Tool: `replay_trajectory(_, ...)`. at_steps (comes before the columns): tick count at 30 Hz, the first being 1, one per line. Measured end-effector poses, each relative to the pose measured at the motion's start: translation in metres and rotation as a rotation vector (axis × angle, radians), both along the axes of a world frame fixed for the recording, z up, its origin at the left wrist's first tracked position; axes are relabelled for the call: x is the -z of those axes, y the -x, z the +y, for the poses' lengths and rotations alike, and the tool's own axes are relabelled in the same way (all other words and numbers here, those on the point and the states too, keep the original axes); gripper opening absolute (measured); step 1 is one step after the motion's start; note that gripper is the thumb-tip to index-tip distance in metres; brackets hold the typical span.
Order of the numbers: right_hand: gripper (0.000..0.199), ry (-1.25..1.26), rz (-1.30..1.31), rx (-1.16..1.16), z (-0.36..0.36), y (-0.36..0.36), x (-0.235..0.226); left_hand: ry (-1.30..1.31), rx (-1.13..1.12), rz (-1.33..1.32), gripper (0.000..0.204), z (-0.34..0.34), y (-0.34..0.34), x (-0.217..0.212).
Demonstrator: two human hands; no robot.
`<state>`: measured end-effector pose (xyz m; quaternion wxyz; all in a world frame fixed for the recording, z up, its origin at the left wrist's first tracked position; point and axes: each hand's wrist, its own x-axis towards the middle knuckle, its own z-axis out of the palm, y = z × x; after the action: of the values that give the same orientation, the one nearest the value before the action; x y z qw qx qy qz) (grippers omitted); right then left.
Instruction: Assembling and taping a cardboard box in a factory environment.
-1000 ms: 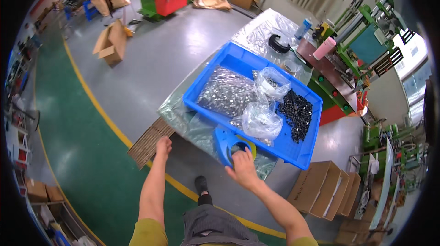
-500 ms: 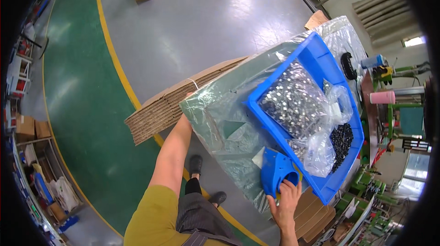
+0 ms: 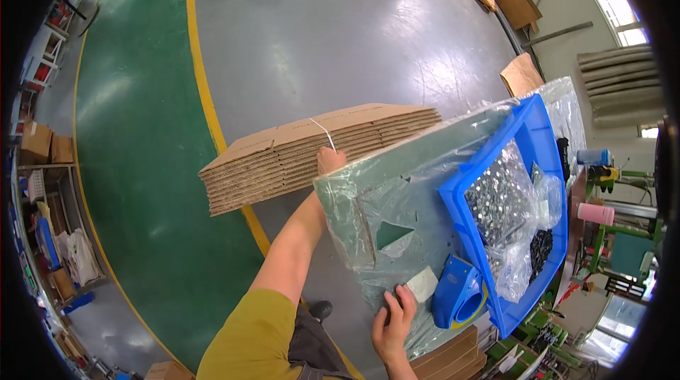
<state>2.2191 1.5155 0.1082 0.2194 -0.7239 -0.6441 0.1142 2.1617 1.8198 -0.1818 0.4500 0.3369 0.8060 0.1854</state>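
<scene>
A stack of flattened cardboard boxes (image 3: pixel 283 150), bound with a white strap (image 3: pixel 322 132), sits beyond the table's left edge. My left hand (image 3: pixel 331 160) is closed where the strap runs into it; the table corner partly covers my wrist. On the plastic-covered table (image 3: pixel 375 196), my right hand (image 3: pixel 394 323) rests with bent, parted fingers and holds nothing I can see. Its fingertips are beside a small pale piece of paper (image 3: pixel 423 284). Just right of that stands a blue tape dispenser (image 3: pixel 457 293), apart from my hand.
A blue tray (image 3: pixel 471 228) on the table holds clear bags of small metal parts (image 3: pixel 499 196) and loose black parts (image 3: pixel 542 252). More flat cardboard (image 3: pixel 450 359) stands below the table's near edge. Green machines and a pink cup (image 3: pixel 595 213) are at the right.
My right hand has let go of the tape dispenser and moved left onto the tabletop. The strapped cardboard now shows more fully, with my left hand at its strap. The view has shifted.
</scene>
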Motion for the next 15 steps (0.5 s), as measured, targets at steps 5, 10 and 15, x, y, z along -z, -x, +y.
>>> replay_trajectory(5,0.032,0.028,0.0,-0.018,0.001,0.0,0.014,-0.132,-0.03,0.095,0.029,0.007,0.014,-0.035)
replay_trajectory(10,0.029,0.013,-0.003,-0.042,0.003,-0.001,0.019,0.202,-0.242,-0.183,0.027,0.042,0.027,-0.029)
replay_trajectory(15,0.029,0.021,-0.017,-0.052,0.002,-0.002,0.018,0.256,-0.118,-0.183,0.031,0.051,0.026,-0.043)
